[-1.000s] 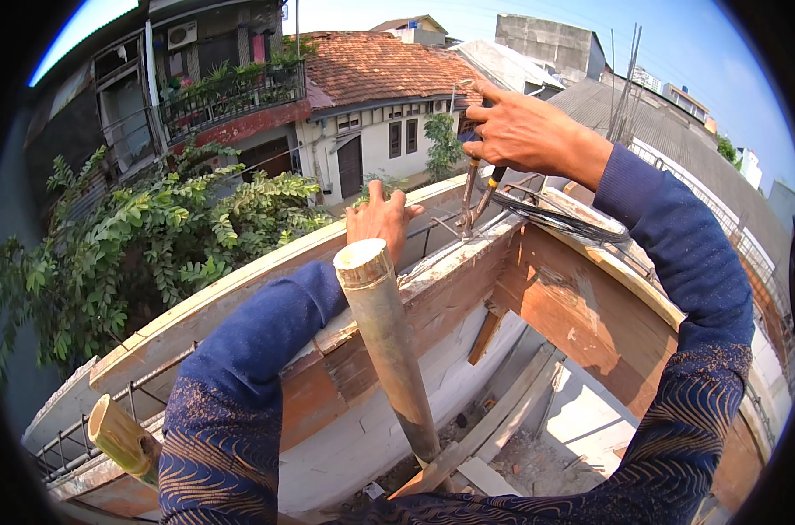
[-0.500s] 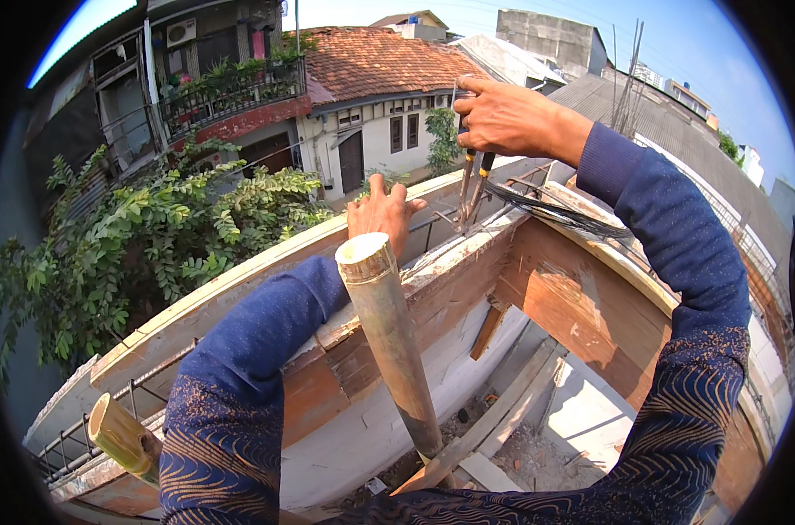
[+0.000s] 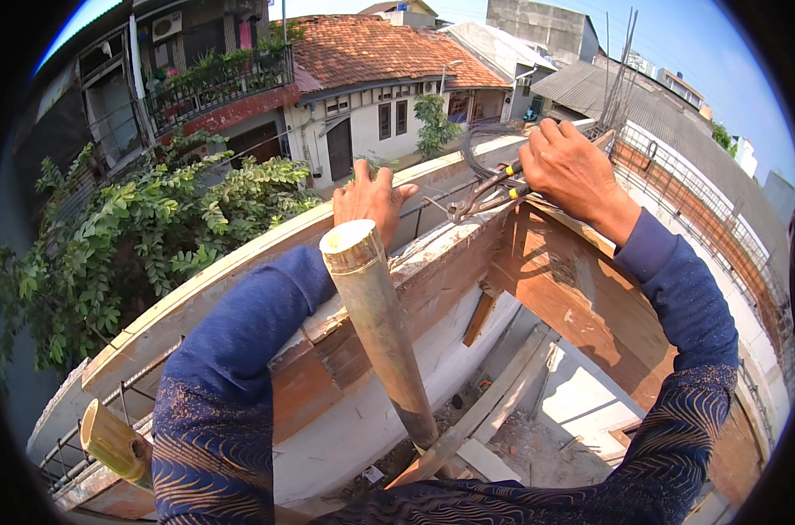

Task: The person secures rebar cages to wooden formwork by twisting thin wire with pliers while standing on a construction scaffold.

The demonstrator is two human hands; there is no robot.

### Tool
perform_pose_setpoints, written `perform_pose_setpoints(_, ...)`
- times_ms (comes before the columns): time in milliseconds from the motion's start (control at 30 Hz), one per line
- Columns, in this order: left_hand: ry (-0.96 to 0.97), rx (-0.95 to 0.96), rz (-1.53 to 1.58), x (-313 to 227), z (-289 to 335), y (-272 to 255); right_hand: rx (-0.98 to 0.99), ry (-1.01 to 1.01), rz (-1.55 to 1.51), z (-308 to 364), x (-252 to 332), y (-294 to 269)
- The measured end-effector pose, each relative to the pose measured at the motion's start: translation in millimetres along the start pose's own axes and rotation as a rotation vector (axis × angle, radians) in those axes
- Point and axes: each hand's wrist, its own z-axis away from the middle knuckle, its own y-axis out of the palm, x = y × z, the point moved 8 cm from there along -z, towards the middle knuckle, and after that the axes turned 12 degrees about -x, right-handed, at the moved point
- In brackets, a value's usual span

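Observation:
My right hand (image 3: 574, 168) is closed around the handles of pincers (image 3: 495, 194), dark metal with black and yellow grips. Their jaws point left, above the corner of the wooden formwork (image 3: 454, 241). Loops of thin dark wire (image 3: 474, 157) stand beside the pincers; whether my hand also grips them, I cannot tell. My left hand (image 3: 368, 203) has its fingers apart at the outer formwork board (image 3: 266, 249), with nothing visible in it. The top of a bamboo pole (image 3: 375, 324) rises just in front of that hand and hides part of its wrist.
A second bamboo pole (image 3: 113, 442) stands at lower left by steel bars (image 3: 143, 385) in the formwork channel. Far below lie planks (image 3: 493, 411) and rubble. Leafy branches (image 3: 178, 219) reach up at the left. Upright rebar (image 3: 620, 74) stands at far right.
My right hand has moved right and slightly down, and the pincers have swung from upright to nearly level. The wire loops have moved left and up. My left hand stays on the board.

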Motion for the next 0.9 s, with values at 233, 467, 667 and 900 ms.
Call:
perform_pose_setpoints(233, 0.003, 0.026, -0.006, 0.4, 1.2, -0.8, 0.113, 0.607, 0.008, 72.6, 53.1, -31.7)
perform_pose_setpoints(467, 0.024, 0.015, -0.048, -3.1, -1.4, -1.9, 0.04, 1.047, -0.206, 110.3, 94.7, -32.4)
perform_pose_setpoints(667, 0.047, 0.04, -0.061, -3.0, 0.6, 1.0, 0.171, 1.232, -0.368, 115.1, 106.1, -27.3)
perform_pose_setpoints(900, 0.088, 0.12, 0.065, -18.4, 0.1, -9.1, 0.38, 1.221, -0.45, 121.0, 104.9, -11.7)
